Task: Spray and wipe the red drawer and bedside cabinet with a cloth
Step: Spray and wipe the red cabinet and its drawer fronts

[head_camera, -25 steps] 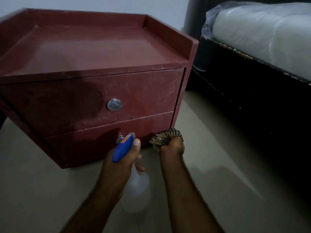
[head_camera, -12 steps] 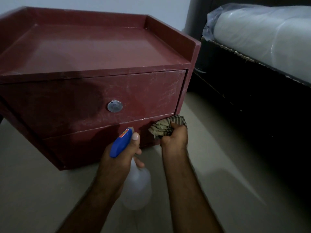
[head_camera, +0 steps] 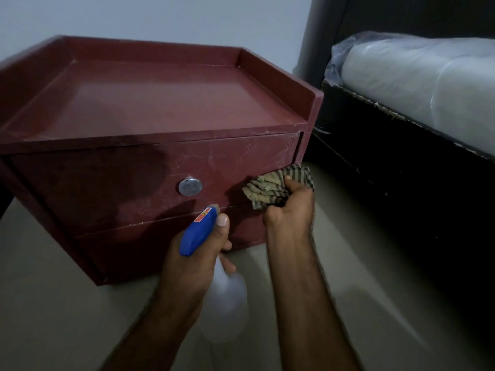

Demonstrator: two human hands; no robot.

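Red-brown board makes up the bedside cabinet (head_camera: 160, 103), which fills the left and centre of the frame, its top ringed by a raised rim at the back and both sides. Both drawers are pushed in, so their contents are hidden. The upper drawer (head_camera: 107, 188) has a darker patch left of its round metal knob (head_camera: 190, 186) and pale scuffs to the right; the lower drawer (head_camera: 128, 250) sits in shadow beneath it. At lower centre the left hand (head_camera: 191, 269) grips a spray bottle (head_camera: 199, 231), fingers curled round the neck under the blue head, with one digit, nail toward the camera, lying along the head's right side. The nozzle points at the seam between the two drawers, just below the knob; the translucent white body hangs under the hand, and its fill cannot be told. Just to the right, the right hand (head_camera: 290, 212) has its fingers closed round a bunched striped cloth (head_camera: 270, 190), which lies against the lower right corner of the upper drawer front, near the cabinet's right edge. Pale floor (head_camera: 375, 263) runs as an open strip between that edge and the dark bed frame (head_camera: 401, 170) at right, which carries a plastic-wrapped mattress (head_camera: 428, 84) in the upper right corner.
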